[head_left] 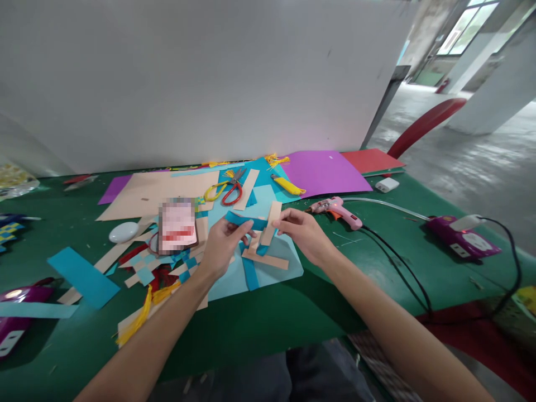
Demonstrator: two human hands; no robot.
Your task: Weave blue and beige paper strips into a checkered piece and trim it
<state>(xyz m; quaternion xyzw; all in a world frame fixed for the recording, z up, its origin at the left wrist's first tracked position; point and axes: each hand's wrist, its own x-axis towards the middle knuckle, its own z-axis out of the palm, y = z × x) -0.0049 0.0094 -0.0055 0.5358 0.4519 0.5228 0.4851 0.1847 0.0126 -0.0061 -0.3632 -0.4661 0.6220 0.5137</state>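
Note:
My left hand (228,240) pinches a blue paper strip (255,223) between thumb and fingers. Closed on the edge of an upright beige paper strip (273,218) is my right hand (305,231). Blue and beige strips cross each other between the hands. Below them lies another beige strip (272,261), over a darker blue strip (250,273). All of this is above a light blue sheet (288,265). Scissors (228,190) with yellow and red handles and a yellow utility knife (288,185) lie just beyond the hands.
A pink glue gun (338,212) lies at the right, its black cord running to a purple power strip (463,237). Purple card (322,173) is against the grey partition (209,84). Woven scraps, a yellow tassel (144,318) and a blue strip (84,276) lie at left.

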